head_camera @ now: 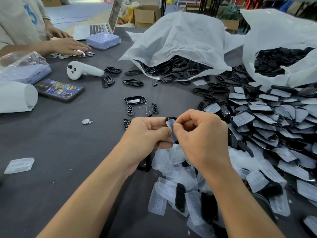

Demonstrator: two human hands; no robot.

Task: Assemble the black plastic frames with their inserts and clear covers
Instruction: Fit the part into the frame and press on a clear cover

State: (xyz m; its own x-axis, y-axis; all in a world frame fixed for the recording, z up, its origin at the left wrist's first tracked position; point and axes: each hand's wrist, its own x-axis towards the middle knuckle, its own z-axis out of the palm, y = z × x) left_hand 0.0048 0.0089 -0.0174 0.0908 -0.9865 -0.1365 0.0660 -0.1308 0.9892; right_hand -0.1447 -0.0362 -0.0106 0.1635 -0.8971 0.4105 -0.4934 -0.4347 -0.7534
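- Holding the black frame [169, 119] in my left hand [147, 133], fingers curled round it, raised over the tabletop's [68, 134] middle to steady it.
- My right hand [199, 136] pinches the clear cover [172, 128] against it, lining edges up.
- Spare covers [163, 189] heaped near the front edge, within reach.

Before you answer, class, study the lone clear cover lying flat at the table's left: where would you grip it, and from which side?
Pinch the clear cover across its two long edges, coming down from above. It lies flat and alone on the table, rim free all round; a grip there likely avoids squashing the dimpled middle.
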